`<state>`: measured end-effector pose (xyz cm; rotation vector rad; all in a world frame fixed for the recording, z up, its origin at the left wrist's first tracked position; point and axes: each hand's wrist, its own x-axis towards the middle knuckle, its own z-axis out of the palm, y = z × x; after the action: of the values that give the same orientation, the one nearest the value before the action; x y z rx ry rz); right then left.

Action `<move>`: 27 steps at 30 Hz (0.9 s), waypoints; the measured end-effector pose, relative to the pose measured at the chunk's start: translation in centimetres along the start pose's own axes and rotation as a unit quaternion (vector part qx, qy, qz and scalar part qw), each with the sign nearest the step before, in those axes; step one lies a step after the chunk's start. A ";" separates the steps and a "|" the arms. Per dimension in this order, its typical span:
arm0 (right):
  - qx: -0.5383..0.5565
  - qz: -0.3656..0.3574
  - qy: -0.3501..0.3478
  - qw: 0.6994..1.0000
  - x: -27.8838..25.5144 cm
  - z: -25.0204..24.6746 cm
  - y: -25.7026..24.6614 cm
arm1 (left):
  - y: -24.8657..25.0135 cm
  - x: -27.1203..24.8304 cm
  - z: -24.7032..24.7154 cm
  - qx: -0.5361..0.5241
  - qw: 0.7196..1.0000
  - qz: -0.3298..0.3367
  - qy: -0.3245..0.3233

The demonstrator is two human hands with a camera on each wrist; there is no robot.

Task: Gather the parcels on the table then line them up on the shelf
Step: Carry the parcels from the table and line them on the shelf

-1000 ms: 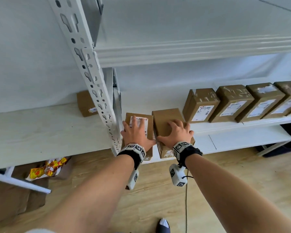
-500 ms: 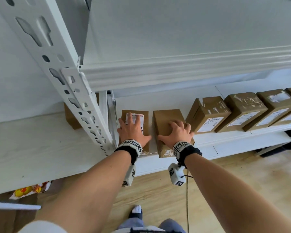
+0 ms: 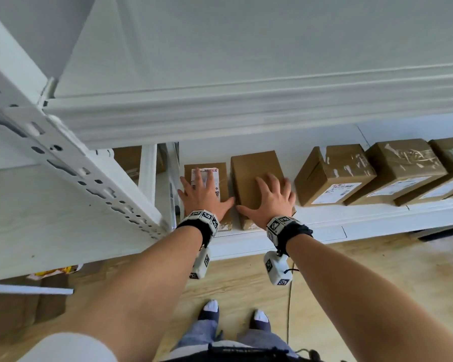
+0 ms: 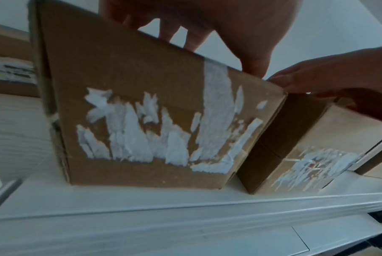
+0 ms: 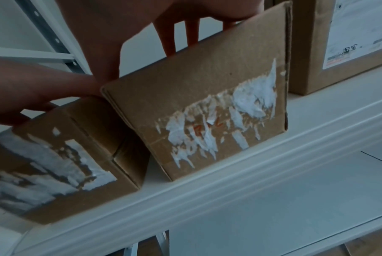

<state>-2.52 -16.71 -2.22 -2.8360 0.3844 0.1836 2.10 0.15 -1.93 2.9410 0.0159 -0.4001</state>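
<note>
Two brown parcels stand side by side at the left end of the white shelf point(image 3: 351, 218). My left hand point(image 3: 202, 194) lies flat, fingers spread, on top of the labelled parcel point(image 3: 221, 178). My right hand point(image 3: 271, 197) presses flat on the plain taller parcel point(image 3: 254, 165). In the left wrist view the left hand point(image 4: 207, 20) reaches over the parcel point(image 4: 141, 104), whose front bears torn white label scraps. In the right wrist view the right hand point(image 5: 163, 20) covers its parcel point(image 5: 207, 112), also scarred. A small gap separates the two parcels.
Several labelled parcels point(image 3: 332, 176) stand in a row to the right on the same shelf. A perforated rack post point(image 3: 63, 158) rises at the left, and an upper shelf point(image 3: 246, 108) overhangs. The white table point(image 3: 50, 218) adjoins the rack. One more parcel point(image 3: 127, 160) sits behind the post.
Both hands have slid the two parcels a little deeper onto the shelf, staying flat on top. The head has moved closer to the rack.
</note>
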 end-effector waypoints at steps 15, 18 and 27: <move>0.158 0.013 -0.006 0.987 -2.2 -0.8 4.3 | 2.6 -4.5 2.0 0.127 0.974 0.186 0.009; 0.194 0.036 -0.043 0.979 -3.5 -0.6 5.0 | 2.9 -4.9 2.8 0.152 0.971 0.182 0.018; 0.189 0.001 0.051 0.981 -1.4 -6.0 4.2 | 5.3 -3.6 -2.2 -0.132 0.975 0.137 0.115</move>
<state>-4.52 -21.95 2.69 -2.4740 0.3967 -0.0343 -0.65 -4.64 2.03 2.6564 -0.2820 -0.0128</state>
